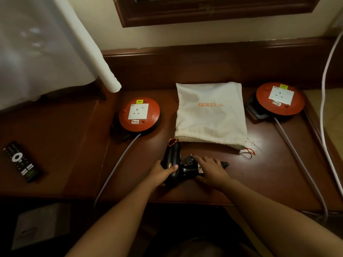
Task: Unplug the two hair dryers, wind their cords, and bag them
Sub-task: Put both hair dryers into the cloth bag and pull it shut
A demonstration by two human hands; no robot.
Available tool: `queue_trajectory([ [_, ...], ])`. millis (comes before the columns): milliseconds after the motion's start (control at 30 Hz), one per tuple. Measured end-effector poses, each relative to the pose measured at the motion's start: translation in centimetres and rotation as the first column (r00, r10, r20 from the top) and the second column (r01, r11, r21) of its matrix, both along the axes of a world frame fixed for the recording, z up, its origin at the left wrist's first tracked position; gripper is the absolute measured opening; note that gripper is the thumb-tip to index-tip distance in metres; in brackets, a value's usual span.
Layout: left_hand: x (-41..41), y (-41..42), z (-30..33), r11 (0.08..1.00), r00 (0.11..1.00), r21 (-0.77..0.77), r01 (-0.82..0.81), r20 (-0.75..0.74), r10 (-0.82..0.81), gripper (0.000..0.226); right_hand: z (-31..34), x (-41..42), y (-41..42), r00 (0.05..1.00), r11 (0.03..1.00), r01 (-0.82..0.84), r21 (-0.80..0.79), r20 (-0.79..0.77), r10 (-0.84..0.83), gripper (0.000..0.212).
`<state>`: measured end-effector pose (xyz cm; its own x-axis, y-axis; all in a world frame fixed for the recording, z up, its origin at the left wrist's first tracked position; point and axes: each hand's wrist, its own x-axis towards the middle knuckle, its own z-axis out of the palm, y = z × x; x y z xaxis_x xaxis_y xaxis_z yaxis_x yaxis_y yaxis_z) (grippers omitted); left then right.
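Two bare forearms reach in from the near edge and meet over a black hair dryer (172, 162) lying on the dark wooden bench (269, 173), just in front of the person. The left hand (159, 173) grips the dryer's barrel from the left, thumb curled over its top. The right hand (211, 170) lies over the handle, which points right; its fingers are bent down around the handle and the dark cord (223, 164) bunched there, and a black plug (189, 160) shows just beyond the fingertips. So the dryer sits directly between the two hands, held by both.

Just beyond the dryer's far end lies a white drawstring bag (209, 114), flat on the bench with its gathered mouth facing the person and orange lettering on its cloth. An orange drawstring loop (171, 141) touches the dryer's far tip, and another orange loop (249, 151) trails from the bag's right corner. Whether the bag holds anything cannot be told.

Left of the bag is an orange round extension reel (139, 114) with a white socket on top, nothing plugged in; a matching second reel (280, 98) sits to the bag's right, its socket likewise free. A grey cable runs from each toward the near edge. A black remote control (22, 162) lies far left on a lower surface.
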<state>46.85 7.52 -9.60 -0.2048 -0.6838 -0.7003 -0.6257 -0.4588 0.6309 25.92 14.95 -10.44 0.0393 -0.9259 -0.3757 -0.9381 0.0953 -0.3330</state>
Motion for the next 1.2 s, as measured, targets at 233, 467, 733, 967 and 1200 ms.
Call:
queue_trajectory([
  [233, 0.2, -0.1, 1.4, 0.974, 0.983, 0.156, 0.164, 0.053, -0.174, 0.056, -0.6, -0.3, 3.0, 0.986, 0.994, -0.113, 0.005, -0.122, 0.113, 0.072],
  [467, -2.2, -2.8, 1.8, 0.977, 0.992, -0.198, 0.076, 0.117, -0.053, 0.033, -0.5, -3.4, 6.4, 0.995, 0.999, -0.012, -0.038, -0.099, 0.008, 0.067],
  [733, -6.4, -5.7, 1.5, 0.802, 0.881, -0.434, 0.411, 0.415, -0.227, 0.055, 1.0, -7.6, 9.5, 0.994, 0.993, 0.086, -0.081, -0.054, -0.090, 0.069],
  [967, -8.8, -6.6, 0.5, 0.659, 0.736, -0.457, 0.597, 0.639, -0.224, 0.050, 1.7, -9.0, 8.8, 0.992, 0.982, 0.127, -0.140, 0.003, -0.127, 0.061],
  [1200, -10.1, -7.3, 0.8, 0.771, 0.985, -0.620, 0.144, 0.161, -0.055, 0.018, 1.8, -9.0, 7.8, 0.998, 0.986, 0.062, -0.155, -0.009, -0.064, 0.057],
])
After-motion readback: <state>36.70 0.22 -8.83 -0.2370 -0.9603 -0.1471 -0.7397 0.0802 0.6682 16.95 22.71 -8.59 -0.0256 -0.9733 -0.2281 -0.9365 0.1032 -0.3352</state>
